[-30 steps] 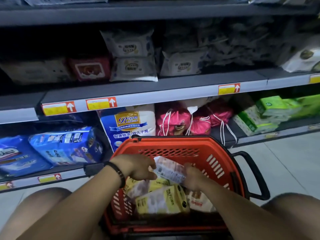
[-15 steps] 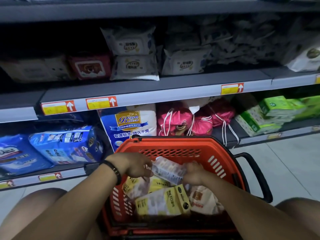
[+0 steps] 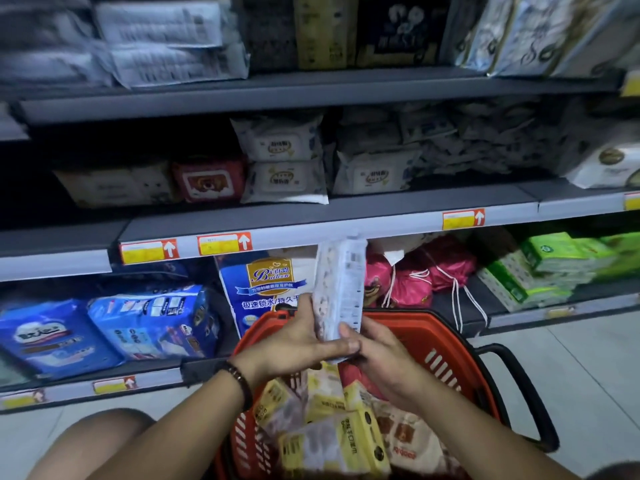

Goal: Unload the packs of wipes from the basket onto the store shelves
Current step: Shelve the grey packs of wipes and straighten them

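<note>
A slim pack of wipes [image 3: 341, 289] is held upright above the red basket [image 3: 446, 348], its top edge level with the price strip of the middle shelf [image 3: 346, 209]. Its lower end is gripped from the left by the left hand [image 3: 298, 344], thumb up one side and fingers across the bottom. The same end is pinched by the right hand [image 3: 377, 355], thumb laid on the front. The wrapper is seen as soft, pale, glossy film with fine print too small to be read.

Below, yellow packs [image 3: 332, 445] are heaped in the slotted plastic basket, with dark round marks and Chinese lettering that is blurred. A black looped handle [image 3: 519, 393] is seen at the right.

On the middle shelf, white pillow-shaped packs [image 3: 280, 147] with oval lid labels are stacked beside a red pack [image 3: 207, 180] bearing a bear face. Yellow-and-red price tags [image 3: 223, 243] with white arrows are clipped along the edge. Underneath, a blue-and-white bag [image 3: 266, 289] is marked with a gold script crest and "极速锁水". Pink drawstring bags [image 3: 415, 275] and green packs [image 3: 540, 268] are ranged to its right.

A dark beaded bracelet [image 3: 239, 379] is worn on the left wrist.
</note>
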### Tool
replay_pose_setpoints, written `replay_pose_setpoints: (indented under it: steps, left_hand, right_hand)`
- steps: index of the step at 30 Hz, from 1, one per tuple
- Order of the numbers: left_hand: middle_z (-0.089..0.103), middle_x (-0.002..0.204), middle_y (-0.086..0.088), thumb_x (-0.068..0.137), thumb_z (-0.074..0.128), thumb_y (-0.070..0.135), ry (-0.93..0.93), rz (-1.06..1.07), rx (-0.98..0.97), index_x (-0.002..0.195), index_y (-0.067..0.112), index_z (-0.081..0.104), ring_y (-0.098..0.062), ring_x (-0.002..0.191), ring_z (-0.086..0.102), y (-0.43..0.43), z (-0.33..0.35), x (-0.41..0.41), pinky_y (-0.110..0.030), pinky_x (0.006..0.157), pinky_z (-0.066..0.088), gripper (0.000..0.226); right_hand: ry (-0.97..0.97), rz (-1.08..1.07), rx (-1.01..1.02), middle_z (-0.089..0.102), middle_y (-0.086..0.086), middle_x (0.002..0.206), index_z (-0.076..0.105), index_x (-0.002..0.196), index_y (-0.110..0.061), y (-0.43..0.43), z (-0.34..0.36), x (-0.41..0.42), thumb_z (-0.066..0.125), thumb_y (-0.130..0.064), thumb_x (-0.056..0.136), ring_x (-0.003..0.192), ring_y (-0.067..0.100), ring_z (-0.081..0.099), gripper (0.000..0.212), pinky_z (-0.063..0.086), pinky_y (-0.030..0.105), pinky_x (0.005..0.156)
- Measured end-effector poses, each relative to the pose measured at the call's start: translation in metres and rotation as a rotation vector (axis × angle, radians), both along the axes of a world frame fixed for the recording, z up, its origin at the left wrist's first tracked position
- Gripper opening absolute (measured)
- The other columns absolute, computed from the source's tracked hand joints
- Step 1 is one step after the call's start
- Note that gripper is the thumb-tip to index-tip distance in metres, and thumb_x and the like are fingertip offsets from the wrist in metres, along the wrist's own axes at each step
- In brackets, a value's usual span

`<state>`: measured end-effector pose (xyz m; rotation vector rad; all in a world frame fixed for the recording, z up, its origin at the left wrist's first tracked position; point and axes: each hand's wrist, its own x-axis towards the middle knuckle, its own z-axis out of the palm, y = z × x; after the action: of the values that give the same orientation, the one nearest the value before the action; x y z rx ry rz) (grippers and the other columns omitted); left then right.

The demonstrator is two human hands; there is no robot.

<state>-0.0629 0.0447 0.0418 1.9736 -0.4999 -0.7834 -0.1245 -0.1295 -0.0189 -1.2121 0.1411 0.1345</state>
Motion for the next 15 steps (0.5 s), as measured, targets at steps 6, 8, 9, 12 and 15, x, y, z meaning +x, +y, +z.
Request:
replay_pose_setpoints:
  steps: [6,8,9,12,15]
  left_hand:
    - [0.077,0.117,-0.002,0.060,0.098,0.018,-0.031,0.184,-0.267,0.130,0.014,0.058,-0.011,0.100,0.076,0.002,0.018,0.015,-0.025,0.085,0.060,0.081]
    - [0.078,0.114,-0.006,0.048,0.094,0.027,-0.037,0.206,-0.290,0.126,0.016,0.060,-0.018,0.093,0.076,0.007,0.024,0.018,-0.029,0.080,0.062,0.085]
    - [0.077,0.112,-0.008,0.048,0.093,0.026,-0.023,0.211,-0.293,0.125,0.015,0.059,-0.020,0.089,0.075,0.011,0.028,0.019,-0.030,0.075,0.062,0.085]
    - [0.077,0.109,-0.014,0.056,0.089,0.016,0.030,0.180,-0.300,0.124,0.008,0.059,-0.026,0.090,0.073,0.022,0.035,0.020,-0.035,0.077,0.057,0.075]
    - [0.075,0.119,-0.018,0.055,0.086,0.024,0.019,0.196,-0.330,0.121,0.013,0.072,-0.037,0.106,0.073,0.034,0.043,0.021,-0.047,0.094,0.054,0.068]
  right_hand:
    - [0.005,-0.167,-0.056,0.082,0.006,0.114,0.078,0.114,-0.016,-0.006,0.042,0.007,0.079,-0.034,0.082,0.106,0.026,0.077,0.037,0.058,0.042,0.088]
    - [-0.038,-0.297,-0.033,0.080,0.001,0.119,0.072,0.123,-0.025,-0.020,0.056,0.015,0.079,-0.035,0.081,0.115,0.030,0.073,0.043,0.057,0.054,0.091]
    - [-0.067,-0.346,-0.015,0.077,0.001,0.123,0.068,0.129,-0.029,-0.027,0.064,0.017,0.081,-0.031,0.084,0.116,0.029,0.071,0.046,0.057,0.057,0.092]
    - [-0.087,-0.330,-0.019,0.072,0.011,0.131,0.064,0.140,-0.031,-0.046,0.076,0.017,0.079,-0.027,0.081,0.114,0.027,0.069,0.061,0.055,0.058,0.093]
    - [-0.097,-0.253,0.020,0.072,0.019,0.123,0.068,0.138,-0.023,-0.047,0.080,0.012,0.079,-0.021,0.079,0.103,0.028,0.069,0.060,0.057,0.047,0.078]
